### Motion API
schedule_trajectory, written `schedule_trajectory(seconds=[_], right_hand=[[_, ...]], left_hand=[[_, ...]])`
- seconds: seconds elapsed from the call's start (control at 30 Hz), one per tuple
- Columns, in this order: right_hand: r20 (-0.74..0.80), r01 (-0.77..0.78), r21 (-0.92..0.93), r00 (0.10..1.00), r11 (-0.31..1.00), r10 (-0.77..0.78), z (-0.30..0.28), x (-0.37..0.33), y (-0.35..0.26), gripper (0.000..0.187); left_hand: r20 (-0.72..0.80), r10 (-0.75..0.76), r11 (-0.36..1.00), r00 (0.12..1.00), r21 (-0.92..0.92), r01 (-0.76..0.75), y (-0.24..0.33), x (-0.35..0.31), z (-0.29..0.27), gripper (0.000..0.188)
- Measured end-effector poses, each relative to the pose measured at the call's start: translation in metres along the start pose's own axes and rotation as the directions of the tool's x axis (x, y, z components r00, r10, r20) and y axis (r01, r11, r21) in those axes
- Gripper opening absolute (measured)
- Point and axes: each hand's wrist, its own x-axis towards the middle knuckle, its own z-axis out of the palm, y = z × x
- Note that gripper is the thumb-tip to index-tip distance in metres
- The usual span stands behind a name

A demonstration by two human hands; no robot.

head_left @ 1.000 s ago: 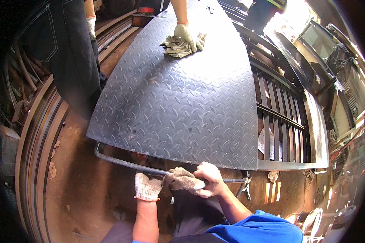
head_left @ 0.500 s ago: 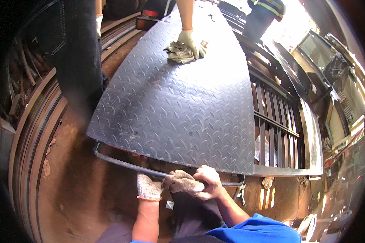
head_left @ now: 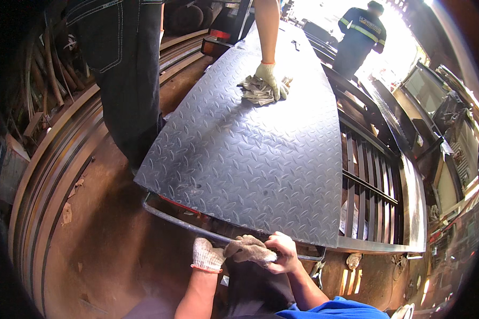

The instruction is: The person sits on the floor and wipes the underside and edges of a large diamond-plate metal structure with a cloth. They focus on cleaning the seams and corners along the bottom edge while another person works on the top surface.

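Observation:
My left hand (head_left: 208, 254) wears a pale knit work glove with an orange-edged cuff. It is closed beside the metal bar at the near end of a dark diamond-tread plate (head_left: 239, 165). My bare right hand (head_left: 283, 252) grips the whitish end of a soiled grey-brown work glove (head_left: 249, 250) stretched between both hands. Where my left fingers end and that glove begins is hard to make out. The bent bar (head_left: 186, 225) runs below the plate's near edge, just behind my hands. On the plate, a co-worker's gloved hand (head_left: 270, 75) presses a crumpled grey rag (head_left: 258, 91).
The co-worker's dark-trousered leg (head_left: 130, 101) stands at the plate's left. Long curved metal bars (head_left: 64, 154) lie along the left floor. Slatted metal frames (head_left: 372, 183) border the right side. Another person (head_left: 363, 37) stands far back, facing away.
The view has shifted, so plate and people appear lower and farther right, and more of the far person shows. My hands stay together on the glove; the co-worker's rag stays at about the same spot.

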Motion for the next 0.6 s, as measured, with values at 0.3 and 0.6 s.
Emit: schedule_trajectory(seconds=[0.3,0.6], right_hand=[[-0.033,0.016,-0.005,0.999,1.0,-0.016,0.001,0.0,0.001,0.038],[-0.019,-0.005,-0.024,1.0,1.0,0.004,0.002,-0.001,0.001,0.036]], left_hand=[[-0.093,-0.067,0.995,0.993,-0.085,0.059,0.0,0.006,-0.004,0.03],[-0.136,0.011,0.995,0.991,-0.095,-0.024,-0.003,0.011,-0.01,0.037]])
